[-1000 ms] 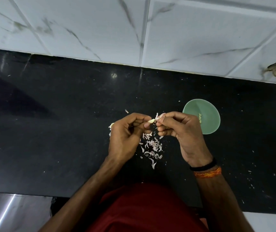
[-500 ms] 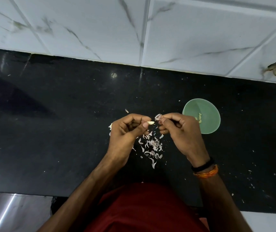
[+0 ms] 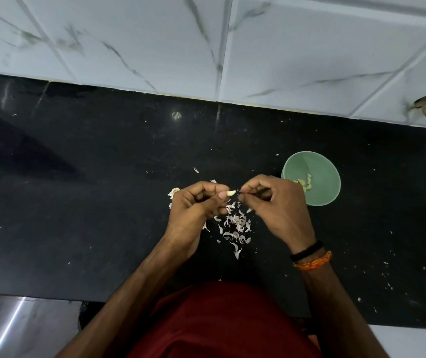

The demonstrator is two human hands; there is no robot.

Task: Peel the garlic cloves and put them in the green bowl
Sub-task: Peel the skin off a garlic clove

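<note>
— Left hand?
— Curled up, pinching a garlic clove between thumb and first finger. Pale tip poking out toward the right.

— And the right hand?
— Curled too, fingers pressed tight on a tiny thin bit of skin, right at the tip of the clove. Hard to tell if still stuck to the clove or not.

— Both hands close?
— Very close, nearly touching, held up over the black counter.

— Under the hands?
— A little heap of peels, pinkish white, spread toward the body. A few more white bits peeking out just left of the left hand.

— Green bowl?
— Just beside the right hand, on the right, partly hidden by the knuckles. Some peeled cloves lying inside, near the bottom.

— Room to move?
— Lots of bare black counter to the left and behind the hands. More to the right of the bowl, with small white crumbs. White tiled wall at the far edge. Near edge right by the red shirt.

— On the right wrist?
— A black band and an orange thread.
</note>
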